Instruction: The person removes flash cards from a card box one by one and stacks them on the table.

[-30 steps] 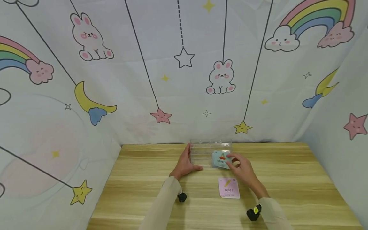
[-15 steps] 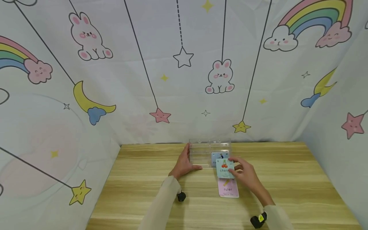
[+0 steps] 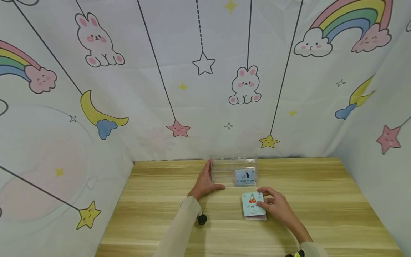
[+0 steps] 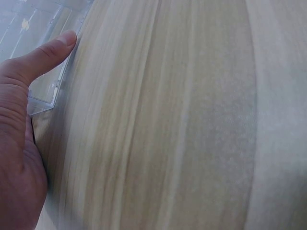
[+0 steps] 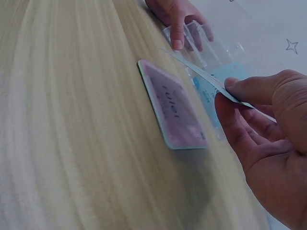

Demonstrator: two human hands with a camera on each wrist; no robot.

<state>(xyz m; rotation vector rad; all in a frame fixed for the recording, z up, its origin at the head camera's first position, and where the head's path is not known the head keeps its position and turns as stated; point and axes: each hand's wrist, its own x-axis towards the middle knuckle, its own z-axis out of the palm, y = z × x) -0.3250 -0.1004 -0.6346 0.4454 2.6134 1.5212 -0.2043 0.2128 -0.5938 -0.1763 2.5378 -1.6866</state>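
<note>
Clear box (image 3: 233, 166) at centre, toward the back of the bench (image 3: 154, 207); left hand (image 3: 203, 182) spread round its left side, thumb along the front edge, fingers along the wall, probably to keep something so light from sliding. Right hand (image 3: 277, 207), lower right of centre, pinches the cherry card (image 3: 249, 204) at its right edge, thumb on the face and fingers behind, a grip that leaves most of the print showing. From the right wrist, that card hangs clear of the ruler card (image 5: 172, 110), which lies face up on the bench (one card or several, I cannot tell). Fisherman card (image 3: 245, 177) sits in the right half of the box, near the front; leaning or flat, unclear. In the head view the cherry card covers nearly all of the ruler card, and the left hand hides part of the box's left wall. Printed backdrop (image 3: 205, 107) rises just behind the box, likely limiting access from the rear. Black wrist camera (image 3: 202, 219) at lower centre, apart from the cards.
</note>
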